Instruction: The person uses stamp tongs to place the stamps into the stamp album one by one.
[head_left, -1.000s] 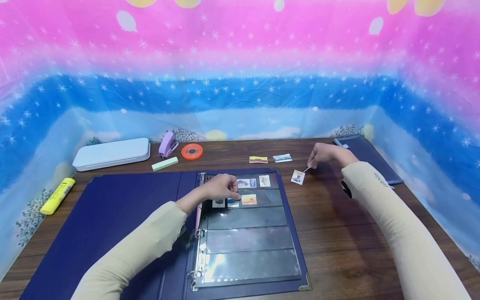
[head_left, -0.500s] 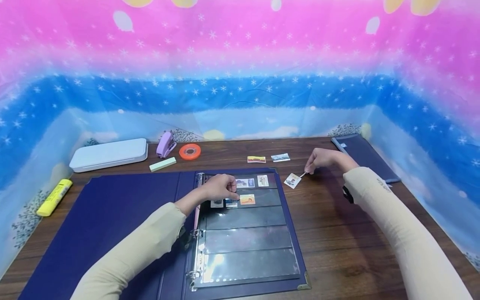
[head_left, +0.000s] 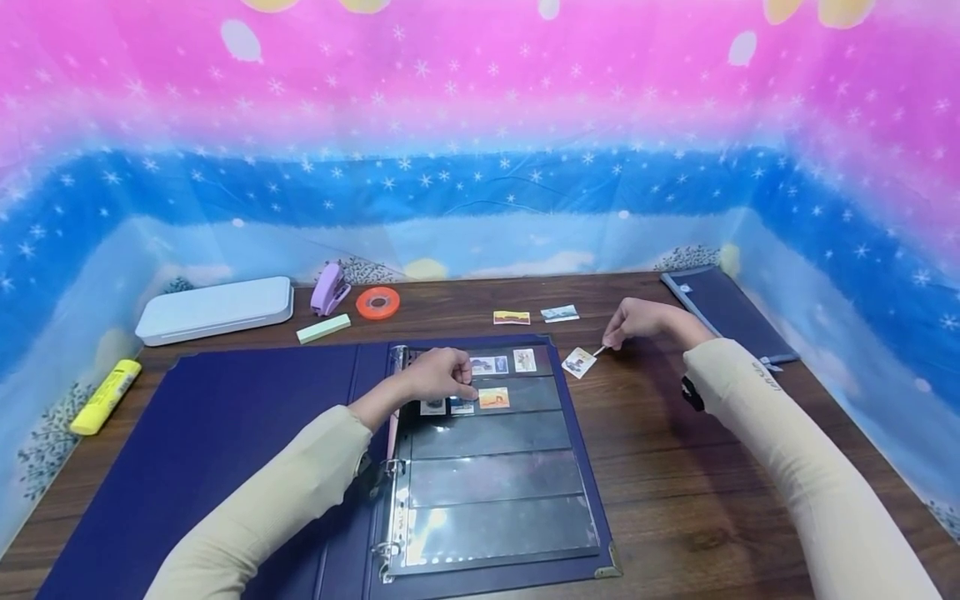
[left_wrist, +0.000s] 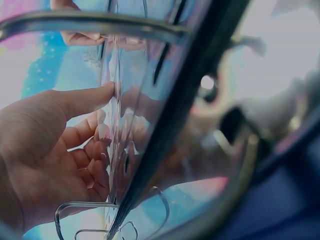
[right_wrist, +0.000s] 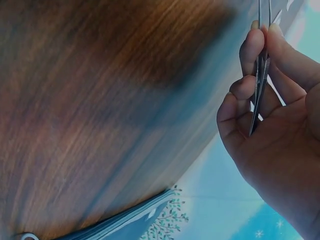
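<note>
My right hand (head_left: pixel 636 323) pinches a pair of tweezers (right_wrist: pixel 261 75) between thumb and fingers. At the tips of the tweezers is a small white-edged stamp (head_left: pixel 579 362), close to the right edge of the stamp album (head_left: pixel 247 417). My left hand (head_left: pixel 438 373) rests on the upper part of the black pocket page (head_left: pixel 491 479), its thumb touching the clear surface and the other fingers loosely bent, as the left wrist view shows. An orange stamp (head_left: pixel 494 398) sits in the second row beside the left thumb. Part of that row and the top row are hidden by this hand.
Two loose stamps, one yellow and red (head_left: pixel 512 317), the other pale (head_left: pixel 560 312), lie beyond the album. A white case (head_left: pixel 217 310), purple stapler (head_left: pixel 330 288), orange tape roll (head_left: pixel 377 303), pale green block (head_left: pixel 323 328) and yellow tube (head_left: pixel 107 397) are leftward. A dark pouch (head_left: pixel 727 312) lies right.
My right hand has moved left and slightly down, carrying the stamp with the tweezers from over the table to the album's right edge. The left hand stays on the page.
</note>
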